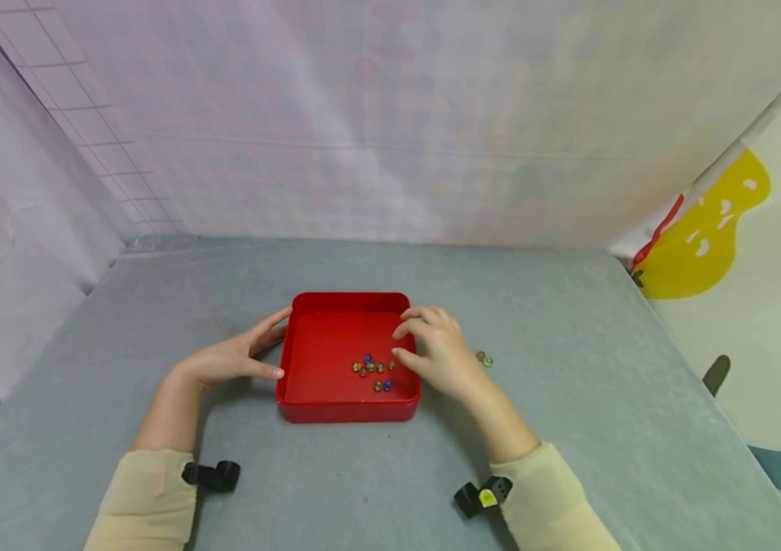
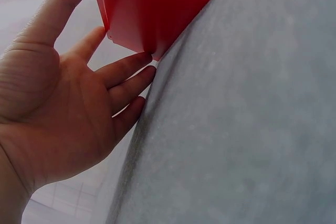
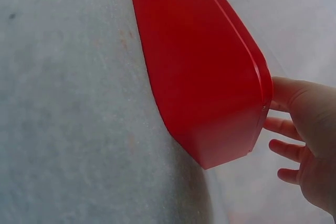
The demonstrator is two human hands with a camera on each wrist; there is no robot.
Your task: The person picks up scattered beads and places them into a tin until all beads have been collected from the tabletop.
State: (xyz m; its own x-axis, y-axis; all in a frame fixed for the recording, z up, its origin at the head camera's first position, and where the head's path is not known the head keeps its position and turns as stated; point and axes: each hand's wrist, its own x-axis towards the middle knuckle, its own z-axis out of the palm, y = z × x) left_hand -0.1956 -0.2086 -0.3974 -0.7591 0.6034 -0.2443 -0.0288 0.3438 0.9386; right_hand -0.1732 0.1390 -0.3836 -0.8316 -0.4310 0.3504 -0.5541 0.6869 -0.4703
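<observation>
"Right, what's on your feed?"
"I see a red tray on the grey tabletop. Taking it as my dial, with twelve at the far side, the left hand is at nine o'clock. I see its thumb and fingers straight and spread, touching the tray's side without gripping it."
"And the right hand?"
"At three o'clock, over the rim. Its fingers are loosely bent, thumb and forefinger apart, and I see nothing held between them. I can't tell whether it touches the rim."
"How about the glass marbles?"
"Those are clustered inside the tray toward four o'clock, two of them blue. A loose pair of marbles sits on the tabletop at three o'clock, past the right hand."
"Behind all that?"
"I've a pale sheet hanging at twelve."
</observation>
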